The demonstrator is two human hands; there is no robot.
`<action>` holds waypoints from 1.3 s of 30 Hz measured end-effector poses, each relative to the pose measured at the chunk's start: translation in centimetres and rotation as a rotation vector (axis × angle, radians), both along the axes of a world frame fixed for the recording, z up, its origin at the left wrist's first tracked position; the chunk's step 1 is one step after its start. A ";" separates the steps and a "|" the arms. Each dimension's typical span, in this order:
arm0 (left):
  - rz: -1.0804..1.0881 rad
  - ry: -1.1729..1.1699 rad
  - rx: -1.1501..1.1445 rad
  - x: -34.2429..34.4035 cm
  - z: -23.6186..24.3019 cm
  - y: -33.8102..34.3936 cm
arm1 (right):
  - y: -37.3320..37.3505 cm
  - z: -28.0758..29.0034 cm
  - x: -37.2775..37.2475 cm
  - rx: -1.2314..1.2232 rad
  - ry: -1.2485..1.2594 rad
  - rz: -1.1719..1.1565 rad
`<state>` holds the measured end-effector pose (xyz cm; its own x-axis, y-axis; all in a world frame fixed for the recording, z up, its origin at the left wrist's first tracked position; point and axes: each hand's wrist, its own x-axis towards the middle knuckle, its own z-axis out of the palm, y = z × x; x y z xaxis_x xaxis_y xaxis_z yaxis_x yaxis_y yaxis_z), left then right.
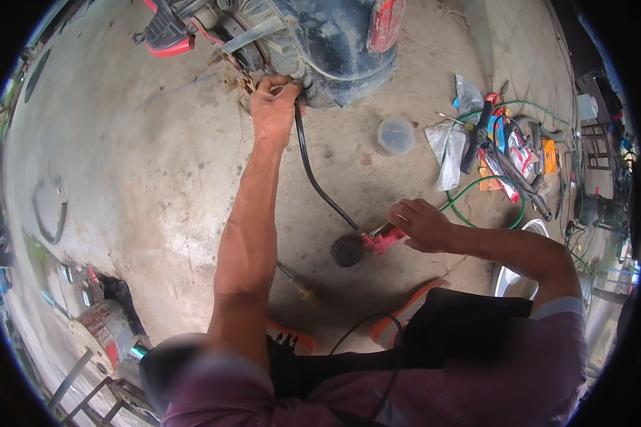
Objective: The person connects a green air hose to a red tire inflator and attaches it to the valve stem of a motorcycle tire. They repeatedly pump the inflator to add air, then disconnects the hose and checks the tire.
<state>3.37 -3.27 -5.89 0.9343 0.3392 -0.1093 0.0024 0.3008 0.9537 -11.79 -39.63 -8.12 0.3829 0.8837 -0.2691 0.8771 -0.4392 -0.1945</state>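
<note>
My left hand (274,108) is at the low edge of a motorcycle wheel (269,44), fingers pinched by the upper end of a black hose (308,160). What sits between the fingertips is mostly hidden, but the hose end appears to be in them. From there the hose curves down to a red tire inflator gun (382,241) with a round black gauge (347,250). My right hand (421,224) is closed round the gun's handle, above the concrete floor. A dark, dusty fender (335,43) with a red light stands beside the wheel.
A translucent plastic tub (396,136) sits right of the wheel. Farther right lie tools, wrappers and a black bar (477,139). A green air hose (523,203) loops there, near a metal basin (520,281). A yellow-handled tool (306,292) lies near my shoes. At left is a bucket (103,334).
</note>
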 end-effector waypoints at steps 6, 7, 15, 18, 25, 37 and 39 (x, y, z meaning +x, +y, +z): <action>-0.012 -0.033 -0.010 0.1 -0.6 0.3 | -1.1 -2.9 -1.1 0.093 -0.017 -0.039; -0.008 -0.016 0.001 0.0 -0.5 0.3 | -0.8 -2.8 -1.1 0.113 -0.016 -0.037; -0.026 -0.033 -0.004 -0.2 -0.4 0.3 | 0.2 -3.8 -0.9 0.146 0.006 0.009; -0.017 -0.031 -0.011 0.0 -0.5 0.2 | -0.1 -4.0 -0.5 0.201 0.018 0.040; -0.009 -0.006 0.026 -0.2 -0.3 0.2 | 0.2 -3.3 -0.1 0.256 0.077 0.049; 0.081 0.222 0.106 -4.2 0.7 -2.6 | -0.3 -1.1 0.3 0.097 0.351 -0.174; 0.120 0.217 0.250 -4.5 0.4 -2.5 | -0.1 -0.9 1.1 0.031 0.417 -0.188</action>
<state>-1.18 -5.77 -5.49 0.8504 0.4863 -0.2007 0.1920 0.0682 0.9790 -10.65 -39.69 -8.98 0.4021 0.8192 -0.4089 0.6264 -0.5718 -0.5297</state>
